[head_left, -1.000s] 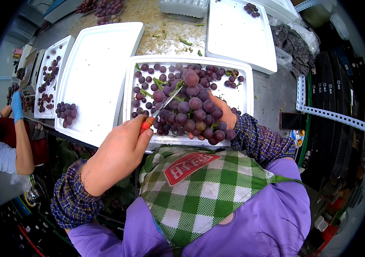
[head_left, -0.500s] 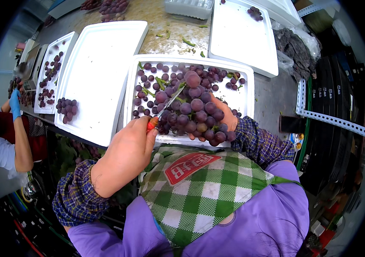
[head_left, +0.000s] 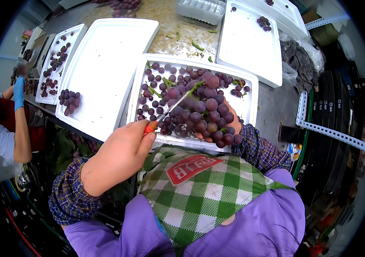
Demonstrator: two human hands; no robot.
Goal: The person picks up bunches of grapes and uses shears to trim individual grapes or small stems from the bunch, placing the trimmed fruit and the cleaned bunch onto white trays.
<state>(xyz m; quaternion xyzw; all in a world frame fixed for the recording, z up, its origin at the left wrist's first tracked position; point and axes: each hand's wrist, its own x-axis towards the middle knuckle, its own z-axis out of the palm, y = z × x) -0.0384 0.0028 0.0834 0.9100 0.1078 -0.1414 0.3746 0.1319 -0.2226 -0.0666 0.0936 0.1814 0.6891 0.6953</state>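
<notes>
My left hand (head_left: 122, 147) is closed around slim scissors (head_left: 170, 110) with an orange-red handle and long, thin metal blades. The blade tips reach in among the grapes, close to the green stem (head_left: 196, 87) at the top of the bunch. From below and the right, my right hand (head_left: 232, 118) cups this large bunch of purple grapes (head_left: 210, 115), its fingers partly hidden beneath it. The bunch is held over a white foam tray (head_left: 253, 96), where many loose grapes (head_left: 152, 92) and bits of green stem lie.
A larger white foam tray (head_left: 109, 64) with a small grape cluster stands to the left, another tray (head_left: 251, 47) at the far right. A clear plastic box (head_left: 201, 10) sits at the back. A blue-gloved co-worker's hand (head_left: 19, 92) is far left; a perforated metal rail (head_left: 336, 136) is right.
The trays and the bunch appear slightly farther right in the picture. The scissors' tips have shifted a little away from the green stem. Both hands keep their holds.
</notes>
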